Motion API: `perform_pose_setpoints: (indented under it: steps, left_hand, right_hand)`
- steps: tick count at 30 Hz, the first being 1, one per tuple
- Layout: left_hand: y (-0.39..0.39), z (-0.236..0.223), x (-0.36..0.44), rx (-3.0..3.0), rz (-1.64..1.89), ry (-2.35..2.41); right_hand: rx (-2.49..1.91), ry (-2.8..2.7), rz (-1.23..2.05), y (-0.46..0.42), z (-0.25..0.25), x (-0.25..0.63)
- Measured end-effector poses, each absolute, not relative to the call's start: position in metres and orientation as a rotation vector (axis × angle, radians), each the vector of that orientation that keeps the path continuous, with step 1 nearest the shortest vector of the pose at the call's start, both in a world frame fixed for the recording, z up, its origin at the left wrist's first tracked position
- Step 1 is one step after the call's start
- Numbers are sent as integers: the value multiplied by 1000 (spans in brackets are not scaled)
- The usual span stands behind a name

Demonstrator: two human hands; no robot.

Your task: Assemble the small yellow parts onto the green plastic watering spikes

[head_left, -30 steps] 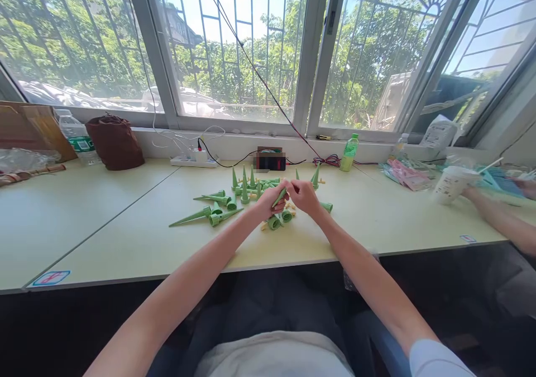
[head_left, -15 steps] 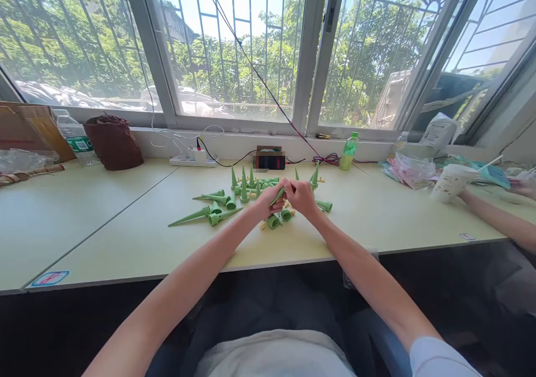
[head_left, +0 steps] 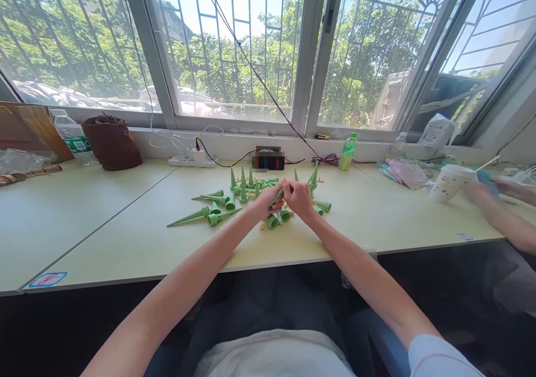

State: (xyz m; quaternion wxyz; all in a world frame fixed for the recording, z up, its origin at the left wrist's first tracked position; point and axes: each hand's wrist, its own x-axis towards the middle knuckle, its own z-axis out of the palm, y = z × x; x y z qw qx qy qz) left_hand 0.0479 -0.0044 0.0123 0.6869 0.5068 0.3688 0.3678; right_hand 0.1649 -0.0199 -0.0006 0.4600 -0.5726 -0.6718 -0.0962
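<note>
My left hand (head_left: 268, 203) is closed around a green plastic watering spike (head_left: 277, 196), whose tapered body shows between the fingers. My right hand (head_left: 298, 197) meets it at the spike's upper end, fingers pinched; what exactly they grip there is hidden. Around both hands are several more green spikes. Some stand point up, like the upright spike (head_left: 243, 186) and the right-hand spike (head_left: 314, 177). Others lie flat, such as the long spike (head_left: 190, 216) at the left and the open-ended spike (head_left: 273, 221) below my hands. Small yellow pieces (head_left: 263, 226) lie among them.
On the pale table (head_left: 138, 226), a brown bag (head_left: 112, 142) and water bottle (head_left: 75, 137) stand left. Behind are a power strip (head_left: 192, 159), phone (head_left: 270, 160) and green bottle (head_left: 348, 151). At right, a co-worker's hands (head_left: 481, 194) are near a white cup (head_left: 451, 183).
My hands stay together on the spike with hardly any shift. At the right, the co-worker's near hand has moved behind the cup, and a clear plastic bag there is gone from the pink pile.
</note>
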Motion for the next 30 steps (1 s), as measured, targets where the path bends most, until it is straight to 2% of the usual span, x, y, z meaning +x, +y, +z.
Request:
perform_pose_setpoints:
  steps: [21, 30]
  left_hand:
    - [-9, 13, 50, 1171, 855, 797]
    - [-7, 12, 52, 1201, 893, 733]
  right_hand:
    - [-1174, -1590, -22, -17, -2, 168]
    - [-1233, -1517, -25, -13, -3, 172]
